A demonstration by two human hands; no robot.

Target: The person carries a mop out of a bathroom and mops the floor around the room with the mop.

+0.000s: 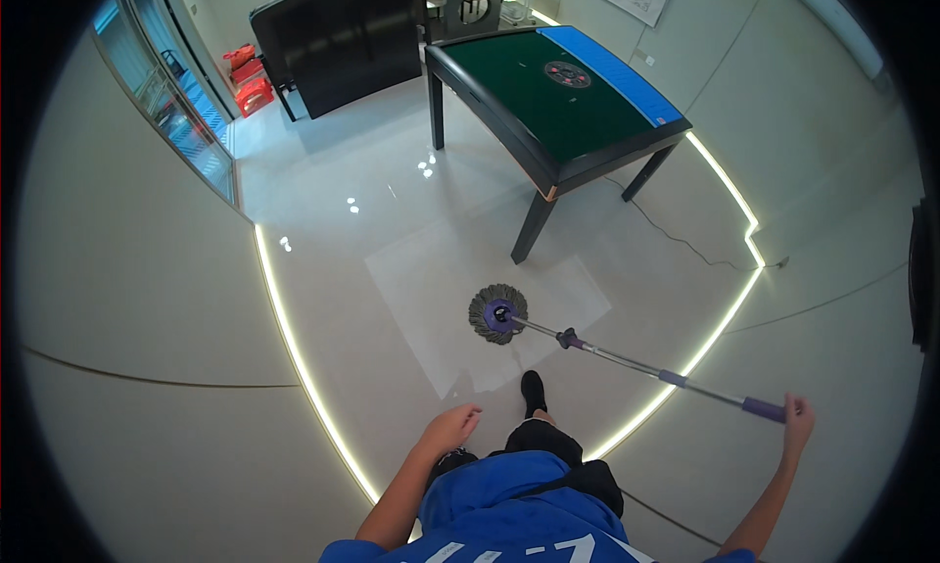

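A spin mop with a round grey string head (498, 314) and a purple centre rests on the pale floor in front of me. Its silver handle (627, 360) with purple grips slants up to the right. At the handle's upper end, my right hand (799, 421) is closed on the purple grip. My left hand (452, 428) hangs in front of my body, holding nothing, its fingers loosely bent and slightly apart. Just beyond my black shoe (533, 392) lies the mop head.
A dark-framed table with a green top (539, 83) stands ahead, its nearest leg (534, 228) just beyond the mop. A cable (676, 238) runs along the floor to the right wall. Lit strips (279, 313) edge the floor. Red items (253, 95) sit near the glass door.
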